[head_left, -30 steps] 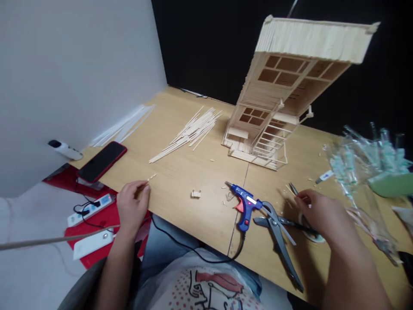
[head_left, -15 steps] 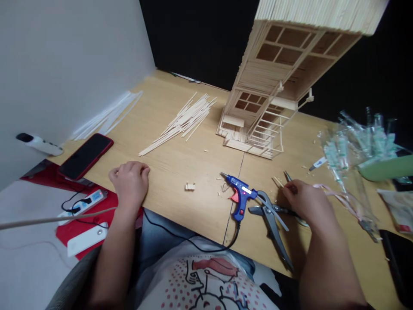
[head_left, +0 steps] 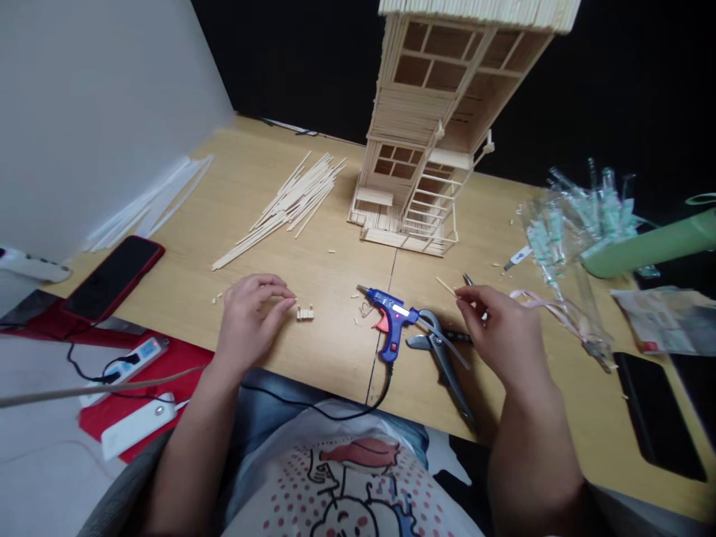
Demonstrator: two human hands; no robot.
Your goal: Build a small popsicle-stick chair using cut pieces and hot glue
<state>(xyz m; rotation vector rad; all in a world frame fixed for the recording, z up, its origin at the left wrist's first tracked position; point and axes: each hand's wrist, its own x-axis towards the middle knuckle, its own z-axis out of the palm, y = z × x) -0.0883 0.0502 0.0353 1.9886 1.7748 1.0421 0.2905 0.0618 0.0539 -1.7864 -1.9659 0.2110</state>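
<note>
Hovering just beside the small slatted wooden piece (head_left: 305, 315), the left hand (head_left: 250, 317) is bringing its curled fingers close to it from the left, whereas half a second ago it was resting near the edge of the surface (head_left: 330, 350), well apart from that piece. Its thumb and forefinger are nearly meeting, and whether they are gripping some tiny bit of wood cannot be told. The right hand (head_left: 495, 317) is pinching a thin wooden stick (head_left: 446, 286), which is now showing more clearly, pointing away from the fingers toward the upper left. The slatted piece is lying between the left hand and the blue glue gun (head_left: 396, 324), apparently not being held. The glue gun is lying on its side with its nozzle facing left, and the grey cutters (head_left: 444, 369) are lying between it and the right hand. Farther back, the pile of sticks (head_left: 299, 198) is lying to the left of the wooden model house (head_left: 385, 115), which is standing behind the glue gun. For the work in hand, the change seems to be putting the slatted piece within easy reach, while the stick is staying apart from it
</note>
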